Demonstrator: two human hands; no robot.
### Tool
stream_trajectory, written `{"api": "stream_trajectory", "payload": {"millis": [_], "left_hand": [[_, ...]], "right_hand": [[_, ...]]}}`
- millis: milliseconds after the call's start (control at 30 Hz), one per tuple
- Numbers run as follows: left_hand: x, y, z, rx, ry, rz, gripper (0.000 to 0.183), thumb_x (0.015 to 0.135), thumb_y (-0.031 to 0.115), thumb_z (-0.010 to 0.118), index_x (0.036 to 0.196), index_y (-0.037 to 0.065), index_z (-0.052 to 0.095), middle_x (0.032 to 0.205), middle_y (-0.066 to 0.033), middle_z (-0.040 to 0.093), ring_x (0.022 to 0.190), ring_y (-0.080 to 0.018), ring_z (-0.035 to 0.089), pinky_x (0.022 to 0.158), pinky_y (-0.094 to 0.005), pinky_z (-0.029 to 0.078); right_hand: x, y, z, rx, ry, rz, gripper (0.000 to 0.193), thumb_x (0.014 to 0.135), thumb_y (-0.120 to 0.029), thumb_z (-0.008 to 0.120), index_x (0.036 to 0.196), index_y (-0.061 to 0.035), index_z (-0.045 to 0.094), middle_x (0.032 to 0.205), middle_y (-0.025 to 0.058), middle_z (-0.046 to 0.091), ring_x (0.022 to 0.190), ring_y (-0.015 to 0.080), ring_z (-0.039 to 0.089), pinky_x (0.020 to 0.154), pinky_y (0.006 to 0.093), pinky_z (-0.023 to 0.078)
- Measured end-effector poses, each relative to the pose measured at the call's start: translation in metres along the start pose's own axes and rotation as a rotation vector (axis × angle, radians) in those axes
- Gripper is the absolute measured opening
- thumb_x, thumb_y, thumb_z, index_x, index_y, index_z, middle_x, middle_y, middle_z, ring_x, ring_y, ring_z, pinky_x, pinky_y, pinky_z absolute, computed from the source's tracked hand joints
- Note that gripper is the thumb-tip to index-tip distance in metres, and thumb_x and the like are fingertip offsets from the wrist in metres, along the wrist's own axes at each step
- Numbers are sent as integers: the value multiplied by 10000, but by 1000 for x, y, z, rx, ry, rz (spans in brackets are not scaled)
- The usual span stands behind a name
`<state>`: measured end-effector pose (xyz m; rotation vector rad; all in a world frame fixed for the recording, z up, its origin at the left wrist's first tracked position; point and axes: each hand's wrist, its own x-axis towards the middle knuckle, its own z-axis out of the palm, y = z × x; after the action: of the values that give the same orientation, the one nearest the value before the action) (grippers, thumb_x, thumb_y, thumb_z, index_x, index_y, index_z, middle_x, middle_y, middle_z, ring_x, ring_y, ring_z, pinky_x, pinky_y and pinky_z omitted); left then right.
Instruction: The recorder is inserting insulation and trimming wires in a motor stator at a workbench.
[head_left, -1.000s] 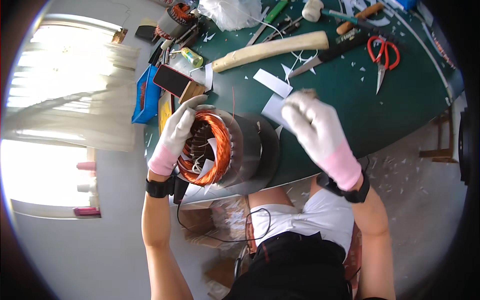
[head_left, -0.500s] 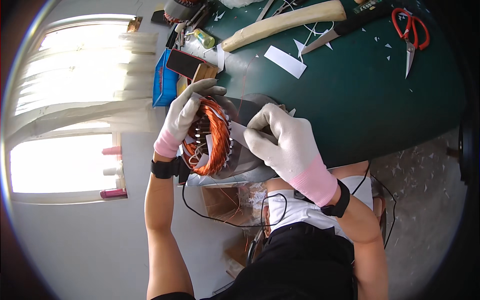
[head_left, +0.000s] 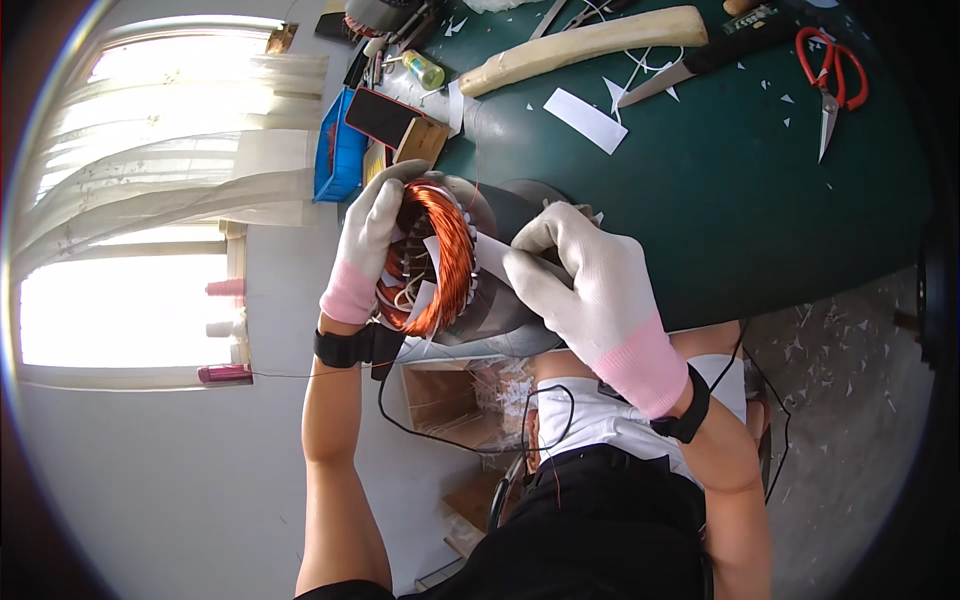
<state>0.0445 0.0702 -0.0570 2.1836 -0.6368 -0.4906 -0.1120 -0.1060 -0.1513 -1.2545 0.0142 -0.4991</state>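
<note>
A motor stator with a thick ring of orange copper winding (head_left: 455,262) lies on its side at the near left of the table, its open end facing left. Its grey metal housing (head_left: 505,315) extends rightward behind the ring. My left hand (head_left: 368,240), in a white and pink glove, is curled over the upper left rim of the winding. In a pinch, my gloved right hand (head_left: 600,285) holds a white paper strip (head_left: 494,256) whose far end meets the slots beside the ring. More white slips (head_left: 424,297) and pale cords show inside the bore.
On the green table (head_left: 720,200) lie a wooden stick (head_left: 590,48), a black-handled knife (head_left: 690,70), red-handled scissors (head_left: 830,85) and a white paper piece (head_left: 586,120). At the left edge are a phone (head_left: 380,116), a wooden block (head_left: 422,142) and a blue bin (head_left: 340,150).
The view has shifted slightly, so most things sit a little further right. Both hands keep their hold on the stator and the paper strip.
</note>
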Motion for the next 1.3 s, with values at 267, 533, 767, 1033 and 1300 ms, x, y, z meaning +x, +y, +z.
{"api": "stream_trajectory", "payload": {"millis": [267,533,767,1033,1300], "left_hand": [[-20,-6,7,248,323,-2,358,997,201,451,1284,-7,497,1143,-126,607,1049,-198,600,928,-326,484],[3,67,21,783,-348,579,410,580,-121,446,780,146,685,1344,-128,506,1303,-418,361,1090,-476,292],[7,77,28,922,-460,447,307,565,-110,434,715,81,621,1370,-137,504,1360,-416,300,1123,-504,246],[10,68,24,913,-456,513,336,558,-77,403,776,49,626,1328,-164,535,1350,-422,322,1126,-516,252],[-35,51,12,619,19,417,380,720,-65,504,1083,11,585,1298,-211,493,1199,-392,471,1038,-434,359]], "right_hand": [[-26,-18,-7,72,-115,259,88,917,-33,550,917,1,469,580,108,545,493,291,571,505,351,461],[-18,-4,8,-180,162,-17,147,823,-37,656,834,-65,512,660,110,558,559,312,578,511,378,477],[-18,-2,15,-217,172,-104,234,768,-37,694,773,-80,464,632,78,522,510,271,547,473,335,457],[-11,1,27,-308,145,-146,249,770,-60,699,783,-78,451,601,92,500,494,286,547,449,350,438],[-2,-7,41,-540,158,-172,224,824,-120,680,791,-88,461,577,77,515,481,256,573,446,335,475]]}}
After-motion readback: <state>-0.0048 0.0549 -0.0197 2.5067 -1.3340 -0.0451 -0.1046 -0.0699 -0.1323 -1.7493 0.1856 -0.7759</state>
